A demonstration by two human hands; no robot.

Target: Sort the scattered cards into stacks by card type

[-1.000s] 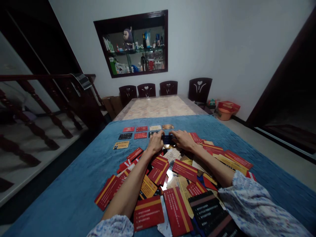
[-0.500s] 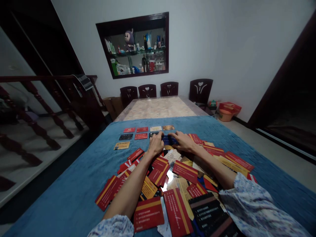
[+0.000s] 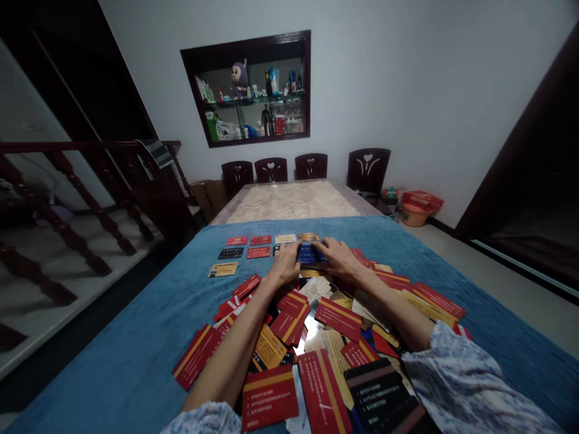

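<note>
Both my hands reach forward over a blue cloth that covers the near part of a long table. My left hand and my right hand pinch the two ends of a dark blue card and press it flat on the cloth. It lies at the right end of the second of two short rows of laid-out cards, red, black and pale. A yellow card lies alone below the rows. A loose heap of red, black and yellow cards spreads under my forearms.
Beyond the cloth the marble table top runs to several dark wooden chairs at the wall. A recessed wall shelf holds bottles and a plush toy. A wooden stair railing stands on the left, a red basin on the floor at right.
Both hands have slid the dark blue card a little farther from me, toward the end of the second row. The camera has tipped down slightly.
</note>
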